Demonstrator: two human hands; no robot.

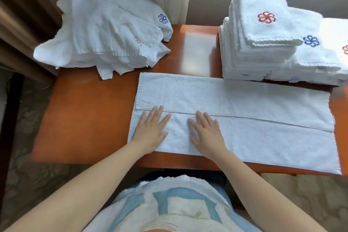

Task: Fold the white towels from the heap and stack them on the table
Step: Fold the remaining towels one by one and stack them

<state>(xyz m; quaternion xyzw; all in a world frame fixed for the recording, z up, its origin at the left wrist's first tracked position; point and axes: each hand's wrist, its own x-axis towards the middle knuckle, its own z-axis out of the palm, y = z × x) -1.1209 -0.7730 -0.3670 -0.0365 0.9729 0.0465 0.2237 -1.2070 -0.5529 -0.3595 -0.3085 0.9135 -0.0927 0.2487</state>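
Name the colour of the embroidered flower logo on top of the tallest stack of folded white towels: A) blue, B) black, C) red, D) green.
C: the embroidered flower logo on the top folded white towel of that stack is red.

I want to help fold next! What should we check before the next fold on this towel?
1. Left hand and right hand flat on the towel: ok.
2. Far long edge already folded to the middle: ok.
3. Towel smooth, no big wrinkles: ok.
4. Heap lying apart from the towel: ok.
5. Towel's near right corner fully on the table: cannot tell, it reaches the table's edge.
6. Folded stack close by on the right: ok.
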